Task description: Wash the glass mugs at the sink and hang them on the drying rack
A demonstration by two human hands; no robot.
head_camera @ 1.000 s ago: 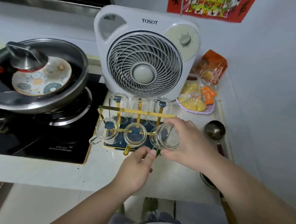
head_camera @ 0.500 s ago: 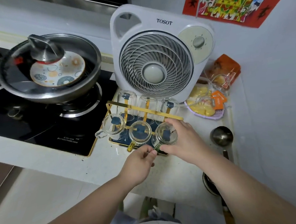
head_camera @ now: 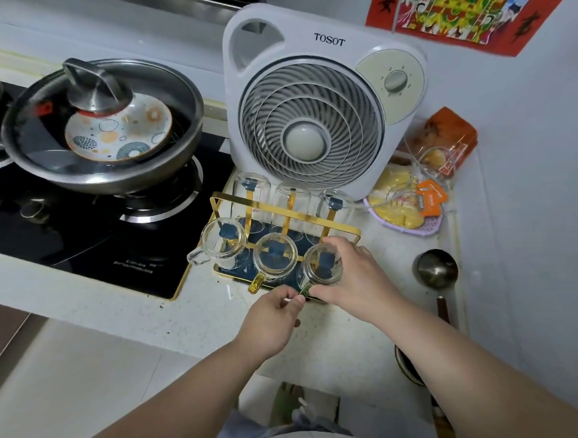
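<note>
Mug [head_camera: 321,266] with a green handle sits inverted over the front right peg of the gold drying rack [head_camera: 284,208], beside two other inverted glass mugs [head_camera: 249,251] in the front row and three more behind. Right hand [head_camera: 354,275] grasps the mug body, fingers curled round its far side; left hand [head_camera: 269,317] pinches the green handle between thumb and forefinger. Rack stands on the white counter [head_camera: 199,317], between a black hob [head_camera: 90,229] and a ladle [head_camera: 435,268], in front of a white fan [head_camera: 312,117].

Under the right hand [head_camera: 354,275], the rack's [head_camera: 280,204] near corner is hidden; right of it, a pan [head_camera: 404,363] hides behind the forearm.
</note>
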